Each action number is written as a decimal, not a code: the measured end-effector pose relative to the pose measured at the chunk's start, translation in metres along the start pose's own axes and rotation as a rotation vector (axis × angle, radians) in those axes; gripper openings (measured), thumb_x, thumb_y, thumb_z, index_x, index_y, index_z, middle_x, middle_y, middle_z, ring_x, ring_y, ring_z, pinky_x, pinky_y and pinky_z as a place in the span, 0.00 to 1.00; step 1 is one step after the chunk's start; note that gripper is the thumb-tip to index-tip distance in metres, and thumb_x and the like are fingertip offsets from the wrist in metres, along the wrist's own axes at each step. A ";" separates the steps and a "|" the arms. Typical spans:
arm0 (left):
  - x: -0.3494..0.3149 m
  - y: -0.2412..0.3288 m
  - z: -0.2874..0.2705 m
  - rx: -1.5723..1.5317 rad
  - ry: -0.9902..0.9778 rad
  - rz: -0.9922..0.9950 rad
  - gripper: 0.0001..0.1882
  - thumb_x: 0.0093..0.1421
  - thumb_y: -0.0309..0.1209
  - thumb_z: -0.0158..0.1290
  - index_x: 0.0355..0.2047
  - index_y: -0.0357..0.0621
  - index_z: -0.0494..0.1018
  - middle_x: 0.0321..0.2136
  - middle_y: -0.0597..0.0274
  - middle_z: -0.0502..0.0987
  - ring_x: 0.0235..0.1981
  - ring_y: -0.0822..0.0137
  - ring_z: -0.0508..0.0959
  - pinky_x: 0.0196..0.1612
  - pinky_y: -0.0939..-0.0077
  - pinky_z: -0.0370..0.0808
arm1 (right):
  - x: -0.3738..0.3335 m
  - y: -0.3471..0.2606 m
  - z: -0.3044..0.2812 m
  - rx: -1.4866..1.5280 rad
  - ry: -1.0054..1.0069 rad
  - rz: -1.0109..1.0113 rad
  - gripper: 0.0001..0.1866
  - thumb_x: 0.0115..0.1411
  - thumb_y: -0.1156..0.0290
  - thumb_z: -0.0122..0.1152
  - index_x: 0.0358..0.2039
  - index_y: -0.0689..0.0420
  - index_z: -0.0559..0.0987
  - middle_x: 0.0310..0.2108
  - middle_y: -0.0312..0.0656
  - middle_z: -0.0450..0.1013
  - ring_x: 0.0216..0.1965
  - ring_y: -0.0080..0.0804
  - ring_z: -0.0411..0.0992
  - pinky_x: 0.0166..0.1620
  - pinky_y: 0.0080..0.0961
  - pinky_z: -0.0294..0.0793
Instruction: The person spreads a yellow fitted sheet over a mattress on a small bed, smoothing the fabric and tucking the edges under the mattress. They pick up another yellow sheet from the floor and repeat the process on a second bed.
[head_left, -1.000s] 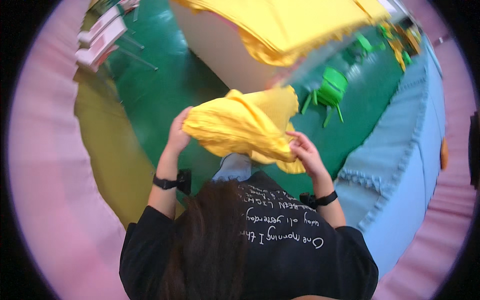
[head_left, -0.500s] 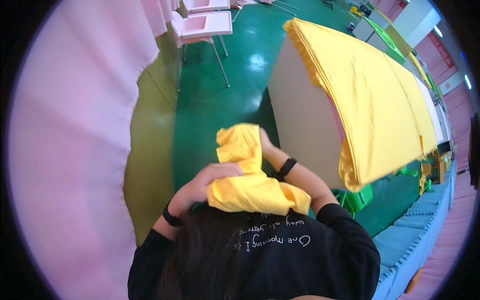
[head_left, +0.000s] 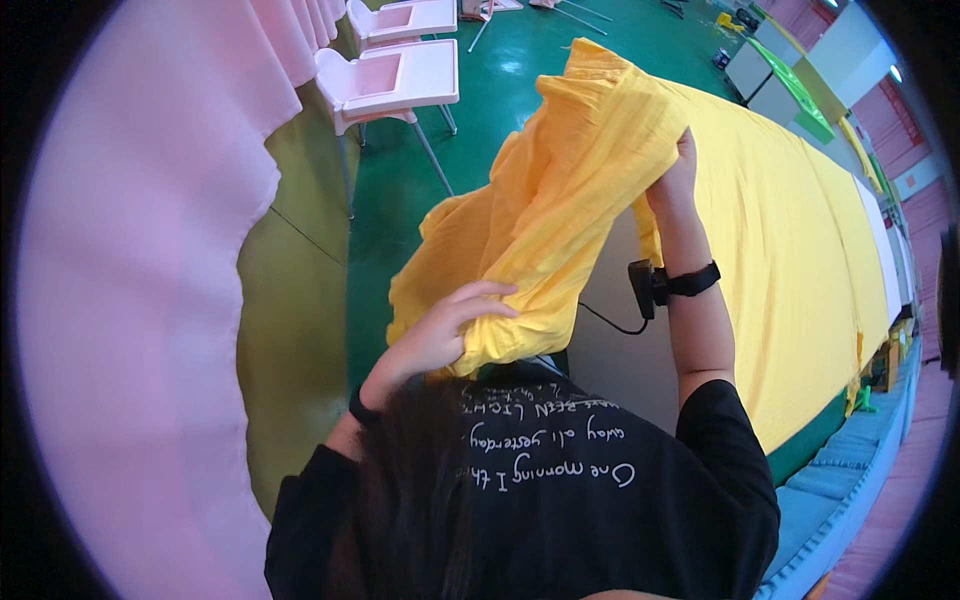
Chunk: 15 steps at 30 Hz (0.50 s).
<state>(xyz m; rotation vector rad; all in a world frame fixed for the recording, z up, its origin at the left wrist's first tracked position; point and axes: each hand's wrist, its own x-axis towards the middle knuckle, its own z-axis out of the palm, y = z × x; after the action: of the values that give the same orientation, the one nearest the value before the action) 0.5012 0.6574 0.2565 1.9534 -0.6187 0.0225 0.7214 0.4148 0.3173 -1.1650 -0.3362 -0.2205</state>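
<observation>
Hands grip a crumpled yellow cloth (head_left: 545,215) at the frame's centre: the left hand (head_left: 440,330) clutches its lower fold just below centre, the right hand (head_left: 675,180) pinches its upper edge, raised right of centre. Behind it, a long table (head_left: 620,350) draped in yellow fabric (head_left: 800,230) runs along the right, with pink high chairs (head_left: 390,80) on the green floor (head_left: 500,70) at the top.

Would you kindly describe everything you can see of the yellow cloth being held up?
The yellow cloth is a soft, crinkled fabric, bunched and draped in folds. The right hand grips it high near its upper edge, while the left hand pinches its lower bunched part. It hangs above the green floor, in front of a long table covered in similar yellow fabric.
</observation>
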 end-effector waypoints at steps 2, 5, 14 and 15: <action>0.047 -0.012 -0.003 -0.008 -0.018 -0.021 0.17 0.48 0.17 0.51 0.40 0.44 0.73 0.48 0.57 0.69 0.51 0.58 0.68 0.52 0.72 0.65 | 0.041 0.010 -0.020 -0.057 -0.048 0.044 0.16 0.57 0.75 0.53 0.47 0.61 0.69 0.44 0.41 0.71 0.42 0.30 0.71 0.44 0.25 0.72; 0.124 -0.037 -0.025 0.018 -0.098 -0.043 0.18 0.48 0.16 0.50 0.41 0.43 0.73 0.47 0.55 0.69 0.51 0.57 0.68 0.53 0.72 0.64 | 0.120 0.044 -0.045 -0.133 -0.161 0.072 0.16 0.58 0.75 0.52 0.48 0.60 0.69 0.43 0.41 0.71 0.42 0.31 0.71 0.44 0.26 0.72; 0.236 -0.152 -0.100 -0.048 -0.093 -0.178 0.15 0.50 0.23 0.54 0.40 0.39 0.72 0.45 0.56 0.71 0.49 0.58 0.70 0.51 0.71 0.65 | 0.268 0.218 -0.001 -0.301 -0.533 0.395 0.22 0.58 0.74 0.54 0.53 0.58 0.65 0.47 0.40 0.68 0.48 0.28 0.67 0.49 0.26 0.68; 0.235 -0.159 -0.108 -0.059 -0.089 -0.201 0.15 0.50 0.23 0.54 0.40 0.39 0.72 0.45 0.56 0.71 0.49 0.58 0.70 0.51 0.71 0.65 | 0.281 0.237 0.006 -0.294 -0.540 0.419 0.22 0.58 0.74 0.54 0.53 0.58 0.65 0.47 0.40 0.68 0.48 0.28 0.67 0.49 0.26 0.68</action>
<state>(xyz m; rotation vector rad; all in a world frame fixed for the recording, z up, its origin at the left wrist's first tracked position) 0.8008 0.7053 0.2388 1.9584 -0.4727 -0.2065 1.0618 0.5116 0.2200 -1.5513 -0.5330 0.4347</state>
